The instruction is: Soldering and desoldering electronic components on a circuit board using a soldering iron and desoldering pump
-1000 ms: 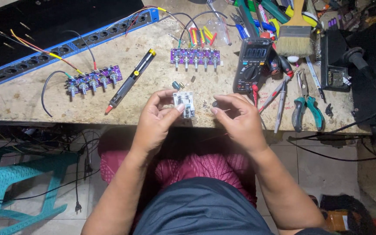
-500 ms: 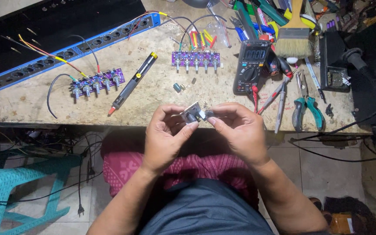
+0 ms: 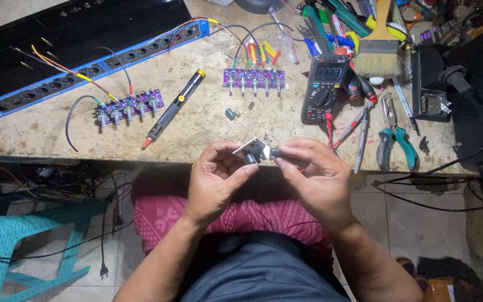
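Since the earlier frames both hands have drawn back from the bench (image 3: 40,134) toward the body, tilting the part. The left hand (image 3: 216,179) and right hand (image 3: 314,176) pinch a small board (image 3: 256,150) between fingertips, held just off the bench's near edge. It looks light, stiff and fragile; gripping its edges seems safest. Beyond it lie a capacitor (image 3: 230,113), then the meter (image 3: 324,88) and a purple board (image 3: 254,78).

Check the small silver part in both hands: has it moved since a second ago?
Yes. The small silver part, held by left hand and right hand, came off the workbench toward the person, past its front edge.
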